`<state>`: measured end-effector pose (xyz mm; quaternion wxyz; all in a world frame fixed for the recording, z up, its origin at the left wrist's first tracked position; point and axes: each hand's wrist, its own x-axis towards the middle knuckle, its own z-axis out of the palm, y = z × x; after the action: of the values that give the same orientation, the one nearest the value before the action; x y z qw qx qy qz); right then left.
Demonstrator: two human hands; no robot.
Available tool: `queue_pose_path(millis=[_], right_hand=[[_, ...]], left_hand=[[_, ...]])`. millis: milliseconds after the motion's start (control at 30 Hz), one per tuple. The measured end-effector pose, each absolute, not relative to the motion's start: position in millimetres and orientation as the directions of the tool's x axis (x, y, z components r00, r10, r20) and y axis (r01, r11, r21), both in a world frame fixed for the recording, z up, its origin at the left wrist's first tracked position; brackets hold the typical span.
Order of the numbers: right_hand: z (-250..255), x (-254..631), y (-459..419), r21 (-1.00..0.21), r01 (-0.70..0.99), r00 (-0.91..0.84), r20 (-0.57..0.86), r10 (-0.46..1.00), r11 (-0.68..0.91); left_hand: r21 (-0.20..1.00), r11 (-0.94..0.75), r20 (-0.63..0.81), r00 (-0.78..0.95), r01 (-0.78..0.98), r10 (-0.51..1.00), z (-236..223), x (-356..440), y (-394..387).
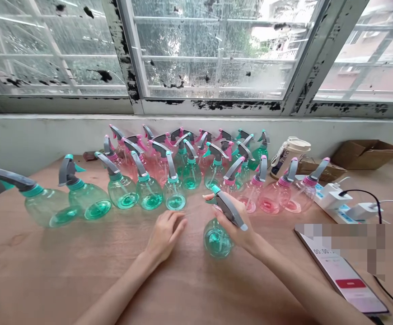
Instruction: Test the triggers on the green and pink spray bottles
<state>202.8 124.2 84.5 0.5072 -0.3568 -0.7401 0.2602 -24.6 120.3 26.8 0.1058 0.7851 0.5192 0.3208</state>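
Observation:
My right hand (236, 221) is closed round the neck of a green spray bottle (217, 241), just under its grey and teal spray head. The bottle is near the middle of the wooden table, slightly tilted; whether its base touches the wood I cannot tell. My left hand (165, 234) lies on the table to the left, fingers stretched out and holding nothing. Just beyond its fingertips stands another green spray bottle (175, 196). A front row of green bottles runs left from there, with a large green spray bottle (49, 207) at the far end. Pink spray bottles (273, 197) line the right side.
More pink and green bottles crowd behind the front row, towards the wall (47, 135). At the right are a power strip (339, 212) with plugs and cables, a phone (347, 275) showing a timer, a lidded cup (286, 155) and an open cardboard box (366, 153).

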Motion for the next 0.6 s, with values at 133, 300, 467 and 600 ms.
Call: queue_pose_path(millis=[133,300,467,600], right_hand=[[92.3,202.7,125.1,-0.754,0.267,-0.259,0.544,0.798,0.601],[98.0,201.8,127.0,-0.719,0.285,-0.280,0.571,0.772,0.634],[92.9,205.1,127.8,-0.738,0.242,-0.318,0.553,0.770,0.630],[86.6,209.3,127.6,-0.751,0.212,-0.345,0.541,0.767,0.625]], left_hand=[[0.492,-0.382,0.384,0.198,0.783,0.902,25.3,-26.2,120.6],[0.476,-0.431,0.337,0.293,0.767,0.895,28.4,-15.0,112.2],[0.473,-0.440,0.317,0.319,0.763,0.893,30.0,-14.7,110.9],[0.471,-0.420,0.326,0.290,0.775,0.900,27.9,-16.0,111.4]])
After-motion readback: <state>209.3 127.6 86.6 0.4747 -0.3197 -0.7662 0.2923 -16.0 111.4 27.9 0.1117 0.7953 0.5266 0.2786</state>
